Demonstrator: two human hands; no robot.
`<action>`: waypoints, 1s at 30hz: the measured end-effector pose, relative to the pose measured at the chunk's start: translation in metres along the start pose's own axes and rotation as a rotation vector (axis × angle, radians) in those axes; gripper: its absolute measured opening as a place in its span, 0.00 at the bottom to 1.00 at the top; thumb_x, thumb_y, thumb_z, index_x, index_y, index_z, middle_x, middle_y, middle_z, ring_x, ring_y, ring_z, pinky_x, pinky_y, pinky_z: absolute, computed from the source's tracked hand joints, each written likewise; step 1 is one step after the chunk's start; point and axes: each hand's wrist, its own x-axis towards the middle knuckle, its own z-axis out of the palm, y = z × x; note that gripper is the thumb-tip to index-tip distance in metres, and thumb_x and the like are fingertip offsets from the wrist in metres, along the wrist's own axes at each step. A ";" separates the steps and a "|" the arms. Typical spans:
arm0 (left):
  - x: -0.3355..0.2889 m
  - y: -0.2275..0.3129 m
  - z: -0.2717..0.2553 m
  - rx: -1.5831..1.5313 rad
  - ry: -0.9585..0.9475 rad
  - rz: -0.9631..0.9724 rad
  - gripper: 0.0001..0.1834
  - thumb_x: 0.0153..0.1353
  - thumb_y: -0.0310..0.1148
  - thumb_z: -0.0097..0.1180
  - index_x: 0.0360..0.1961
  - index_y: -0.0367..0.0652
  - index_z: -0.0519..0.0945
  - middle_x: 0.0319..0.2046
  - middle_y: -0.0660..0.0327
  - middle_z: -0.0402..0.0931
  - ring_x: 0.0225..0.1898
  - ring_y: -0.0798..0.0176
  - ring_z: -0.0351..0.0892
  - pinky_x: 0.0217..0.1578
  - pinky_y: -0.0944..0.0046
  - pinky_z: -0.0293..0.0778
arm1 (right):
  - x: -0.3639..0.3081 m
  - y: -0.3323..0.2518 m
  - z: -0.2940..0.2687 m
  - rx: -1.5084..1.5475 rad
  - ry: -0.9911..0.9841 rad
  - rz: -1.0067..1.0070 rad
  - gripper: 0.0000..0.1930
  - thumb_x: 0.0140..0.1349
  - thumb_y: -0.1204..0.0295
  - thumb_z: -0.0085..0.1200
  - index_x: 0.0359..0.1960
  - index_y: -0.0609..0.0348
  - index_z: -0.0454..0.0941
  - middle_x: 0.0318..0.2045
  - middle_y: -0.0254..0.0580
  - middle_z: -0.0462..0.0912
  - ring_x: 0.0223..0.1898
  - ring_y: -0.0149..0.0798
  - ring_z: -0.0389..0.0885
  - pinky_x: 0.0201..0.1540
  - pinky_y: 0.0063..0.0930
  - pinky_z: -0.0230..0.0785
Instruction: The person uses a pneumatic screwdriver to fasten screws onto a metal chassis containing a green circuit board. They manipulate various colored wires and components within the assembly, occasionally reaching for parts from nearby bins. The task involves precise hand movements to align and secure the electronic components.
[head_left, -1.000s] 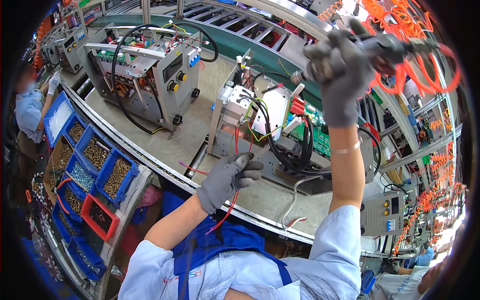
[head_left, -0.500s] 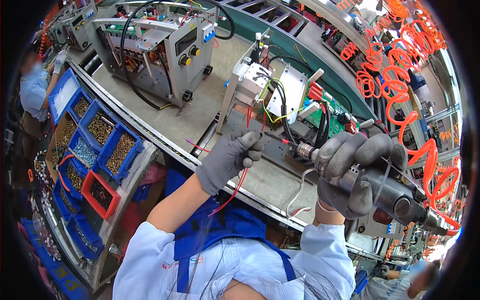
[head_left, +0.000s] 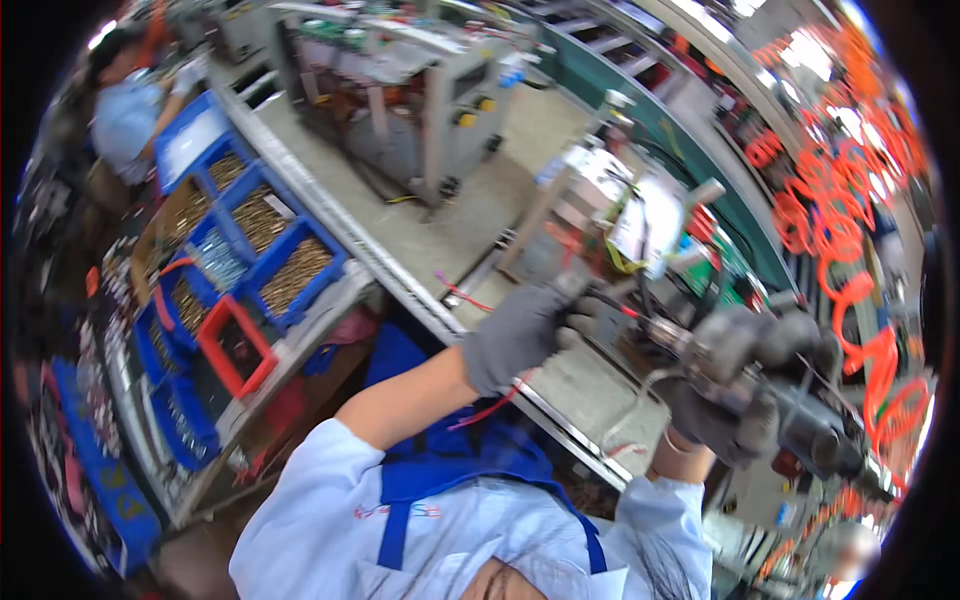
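Observation:
My left hand (head_left: 528, 335), in a grey glove, has its fingertips pinched together beside the tip of the driver; whatever they hold is hidden. Thin red wires (head_left: 490, 410) hang below that hand; I cannot tell if it grips them. My right hand (head_left: 735, 375), also gloved, is wrapped round a black air screwdriver (head_left: 812, 432) with its bit pointing left toward the pinched fingers. Just beyond both hands stands an open machine chassis with a white metal plate (head_left: 655, 225), a green circuit board (head_left: 735, 280) and loose cables. Motion blurs the small parts.
Left of me, blue bins (head_left: 300, 275) hold brass-coloured screws, near a red bin (head_left: 237, 345). A second chassis (head_left: 440, 130) stands farther along the metal bench (head_left: 400, 235). Orange coiled hoses (head_left: 845, 220) hang at right. A co-worker (head_left: 130, 110) is at far left.
The whole view has shifted, so bench, bins and hands lie farther right, and the picture is blurrier. My hands keep nearly the same places relative to each other, the driver still in the right.

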 end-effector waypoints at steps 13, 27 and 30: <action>0.003 -0.002 -0.001 -0.146 -0.038 0.043 0.20 0.68 0.50 0.45 0.47 0.44 0.74 0.27 0.67 0.76 0.27 0.72 0.79 0.22 0.76 0.72 | 0.003 0.004 0.017 -0.095 0.045 -0.288 0.30 0.54 0.70 0.51 0.59 0.62 0.59 0.30 0.36 0.64 0.17 0.28 0.69 0.23 0.27 0.71; 0.078 -0.023 -0.029 -0.225 0.008 -0.078 0.29 0.64 0.58 0.45 0.48 0.40 0.73 0.37 0.57 0.78 0.30 0.64 0.79 0.25 0.71 0.76 | 0.077 0.010 -0.026 -0.417 0.314 -0.147 0.23 0.56 0.78 0.44 0.55 0.69 0.62 0.30 0.55 0.78 0.21 0.35 0.77 0.24 0.26 0.71; 0.082 -0.025 -0.024 -0.207 0.010 -0.075 0.31 0.62 0.61 0.45 0.48 0.42 0.74 0.36 0.58 0.77 0.30 0.65 0.78 0.24 0.71 0.76 | 0.076 0.017 -0.035 -0.388 0.292 -0.054 0.25 0.55 0.79 0.46 0.57 0.69 0.61 0.34 0.50 0.77 0.26 0.37 0.78 0.28 0.31 0.76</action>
